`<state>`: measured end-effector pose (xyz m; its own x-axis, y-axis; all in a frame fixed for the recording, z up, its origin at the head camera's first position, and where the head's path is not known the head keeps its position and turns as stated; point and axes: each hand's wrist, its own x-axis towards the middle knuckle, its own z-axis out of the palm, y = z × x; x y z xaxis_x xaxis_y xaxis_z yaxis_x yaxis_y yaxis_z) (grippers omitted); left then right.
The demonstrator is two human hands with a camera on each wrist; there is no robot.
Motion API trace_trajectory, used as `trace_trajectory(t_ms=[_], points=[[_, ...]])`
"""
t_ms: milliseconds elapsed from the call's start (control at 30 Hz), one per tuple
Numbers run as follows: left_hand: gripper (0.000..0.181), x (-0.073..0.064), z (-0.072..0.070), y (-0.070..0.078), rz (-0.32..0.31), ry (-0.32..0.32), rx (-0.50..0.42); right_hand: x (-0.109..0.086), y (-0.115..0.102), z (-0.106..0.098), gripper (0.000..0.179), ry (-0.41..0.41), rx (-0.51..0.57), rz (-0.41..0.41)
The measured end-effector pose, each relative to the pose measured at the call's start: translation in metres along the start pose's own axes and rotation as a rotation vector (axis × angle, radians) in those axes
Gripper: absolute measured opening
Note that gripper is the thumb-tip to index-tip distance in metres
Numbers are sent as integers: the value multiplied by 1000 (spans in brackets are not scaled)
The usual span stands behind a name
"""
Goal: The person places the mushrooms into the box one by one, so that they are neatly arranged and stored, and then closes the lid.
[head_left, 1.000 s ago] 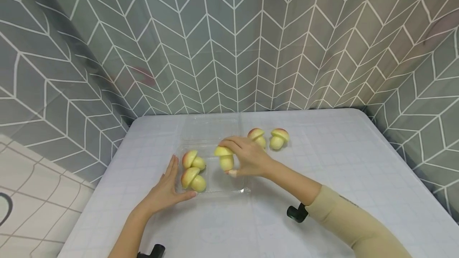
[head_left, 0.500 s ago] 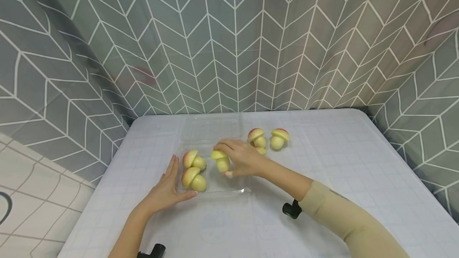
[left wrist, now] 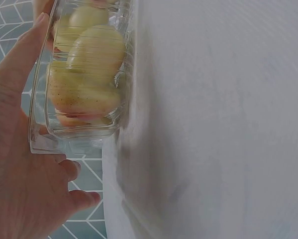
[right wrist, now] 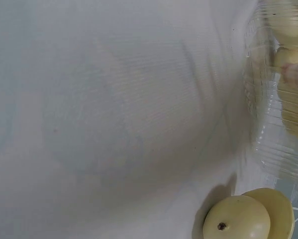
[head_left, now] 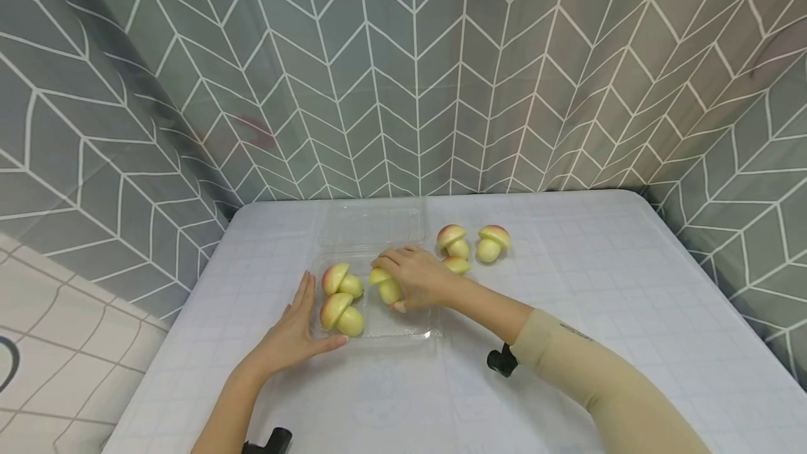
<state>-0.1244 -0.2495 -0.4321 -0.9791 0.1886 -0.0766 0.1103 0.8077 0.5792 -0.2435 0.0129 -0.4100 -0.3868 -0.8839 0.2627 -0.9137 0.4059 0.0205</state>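
Observation:
A clear plastic clamshell container (head_left: 403, 333) lies with its lid laid back. Along its left side are two yellow, mushroom-shaped pieces with red-tinged caps, a rear piece (head_left: 335, 277) and a front piece (head_left: 347, 319). My right hand (head_left: 419, 275) pinches another mushroom-shaped piece (head_left: 388, 289) inside the container, fingers over the cap and thumb at the stem end. With fingers and thumb spread straight, my left hand (head_left: 286, 342) touches the container's left side and front corner; in the left wrist view the thumb (left wrist: 24, 55) lies along the rim.
Right of the container, three more mushroom-shaped pieces lie on the white-covered table (head_left: 567, 286): one at the back (head_left: 452, 240), one farther right (head_left: 492, 243), one partly behind my right hand (head_left: 457, 265). The lid (head_left: 373, 223) extends backward. A patterned curtain (head_left: 416, 76) stands behind the table.
My right hand has moved slightly left and lower into the container with the mushroom-shaped piece, exposing more of a piece behind it. My left hand has stayed in place.

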Motion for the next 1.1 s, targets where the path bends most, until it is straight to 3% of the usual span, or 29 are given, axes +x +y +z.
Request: trace_trajectory(t_ms=[200,467,1100], points=[[127,0,0,-1,4,5,1,6,0,2,73,-49,-75,-4],[126,0,0,0,-3,-4,-4,13,-1,7,76,-112,-89,-8],[126,-1,-1,1,4,4,-10,17,-5,12,84,-103,-69,-45]])
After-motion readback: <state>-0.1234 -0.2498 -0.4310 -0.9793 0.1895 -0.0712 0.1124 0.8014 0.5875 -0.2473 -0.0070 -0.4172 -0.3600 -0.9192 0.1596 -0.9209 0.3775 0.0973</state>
